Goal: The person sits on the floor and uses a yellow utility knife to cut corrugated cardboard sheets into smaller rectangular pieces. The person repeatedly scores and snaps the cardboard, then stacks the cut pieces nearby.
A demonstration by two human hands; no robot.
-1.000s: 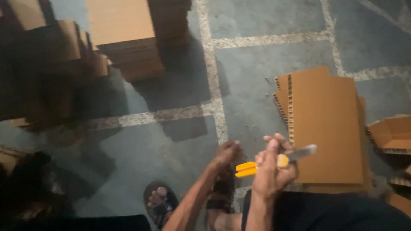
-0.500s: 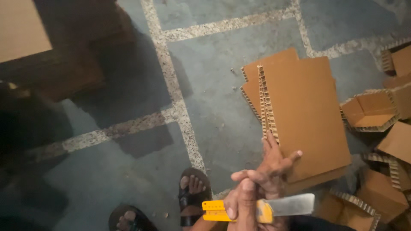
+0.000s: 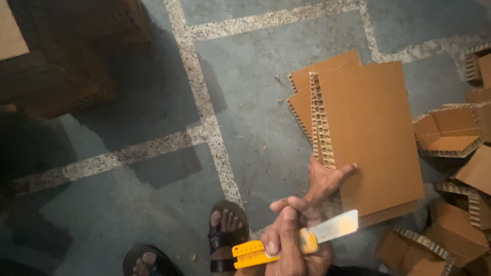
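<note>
At the bottom centre of the frame the right hand (image 3: 286, 240) is closed around the yellow handle of a utility knife (image 3: 294, 243), whose pale blade points toward the right edge of the picture. Just above it the left hand (image 3: 325, 179) reaches out with fingers spread, the thumb lying on the face of the top honeycomb cardboard sheet (image 3: 371, 133) and the fingers curling at its lower left edge; the hand touches the sheet but whether it grips it I cannot tell.

That sheet lies on a short stack of like sheets (image 3: 319, 76) right of centre on the grey tiled floor (image 3: 245, 102). The board looks thick, stiff and light, with a smooth brown face and an open-celled edge; I judge it best taken at an edge, where the fingers can hook under, since the cells would likely crush under a hard pinch.

At the right edge an open cardboard tray (image 3: 447, 130) with honeycomb walls holds nothing I can see. Below it, at lower right, lie folded cardboard pieces (image 3: 450, 232). Dark stacked cardboard (image 3: 76, 56) fills the upper left. Two sandalled feet (image 3: 225, 235) show at the bottom.
</note>
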